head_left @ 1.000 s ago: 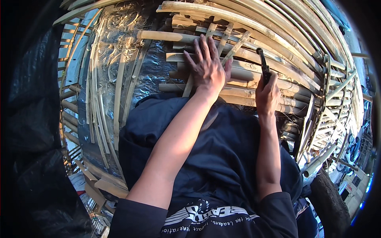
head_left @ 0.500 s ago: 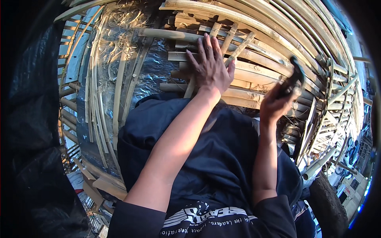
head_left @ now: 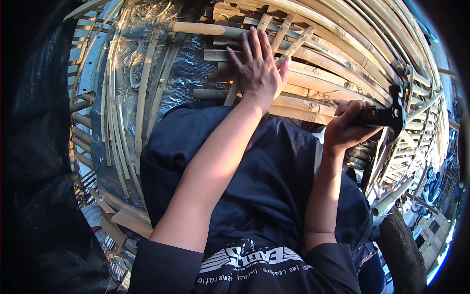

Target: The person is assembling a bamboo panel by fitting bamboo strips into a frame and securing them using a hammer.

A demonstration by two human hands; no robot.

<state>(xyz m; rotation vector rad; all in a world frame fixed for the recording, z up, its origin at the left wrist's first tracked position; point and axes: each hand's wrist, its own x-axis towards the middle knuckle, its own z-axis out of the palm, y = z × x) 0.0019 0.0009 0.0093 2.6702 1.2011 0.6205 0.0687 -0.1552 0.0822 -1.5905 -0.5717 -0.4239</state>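
Observation:
My left hand lies flat with its fingers spread over the split bamboo slats, pressing on the ends of several rows. Three short bamboo cross strips stand slantwise across the slats just beyond its fingertips and thumb. To the right, my right hand is wrapped round the handle of a hammer. The hammer's black head points right, raised off the slats. Part of the handle is hidden by my fingers.
Long thin bamboo strips and curled shavings lie on a shiny dark sheet at the left. A bamboo lattice rises on the right, above a thick dark log. Black plastic hangs at far left.
My right hand has swung the hammer to the right and slightly down, its head turning outward. My left hand stays flat on the bamboo slats. The whole view has shifted a little.

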